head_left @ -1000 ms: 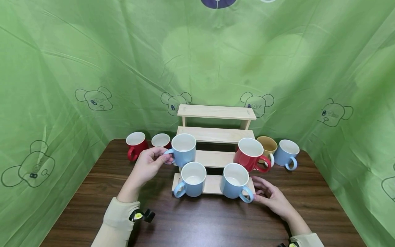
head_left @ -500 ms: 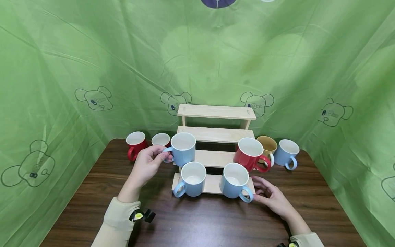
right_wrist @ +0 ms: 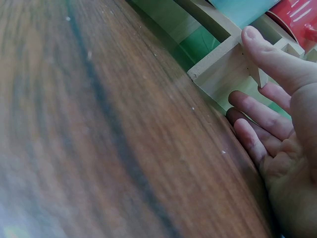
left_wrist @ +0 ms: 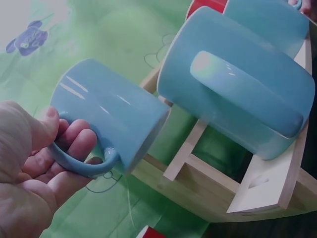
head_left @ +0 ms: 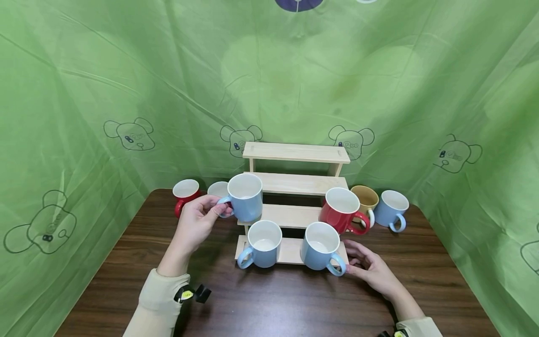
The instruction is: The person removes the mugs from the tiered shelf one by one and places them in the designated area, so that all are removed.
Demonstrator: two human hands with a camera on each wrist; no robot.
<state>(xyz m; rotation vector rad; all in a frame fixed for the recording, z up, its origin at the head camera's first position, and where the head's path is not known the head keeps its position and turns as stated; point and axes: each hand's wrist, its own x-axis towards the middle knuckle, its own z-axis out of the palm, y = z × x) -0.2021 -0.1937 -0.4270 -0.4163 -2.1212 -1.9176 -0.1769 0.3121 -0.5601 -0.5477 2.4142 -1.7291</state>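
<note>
My left hand (head_left: 196, 222) grips a light blue mug (head_left: 245, 199) by its handle, thumb and fingers curled round it in the left wrist view. The mug is upright beside the left end of the second step of a wooden stepped rack (head_left: 294, 183) and appears raised off it. Two more light blue mugs (head_left: 264, 248) stand on the lowest step, handles outward. A red mug (head_left: 337, 213) stands at the right of the second step. My right hand (head_left: 372, 271) holds the right end of the lowest step between thumb and fingers (right_wrist: 257, 109).
Behind the left hand stand a red mug (head_left: 186, 192) and another partly hidden mug (head_left: 218, 188). Right of the rack are a yellow mug (head_left: 364, 196) and a light blue mug (head_left: 391, 208). A green cloth (head_left: 294, 84) hangs behind the brown table (head_left: 269, 304).
My left hand has moved the light blue mug slightly up and to the left, over more of the mug behind. My right hand and the rack have stayed put.
</note>
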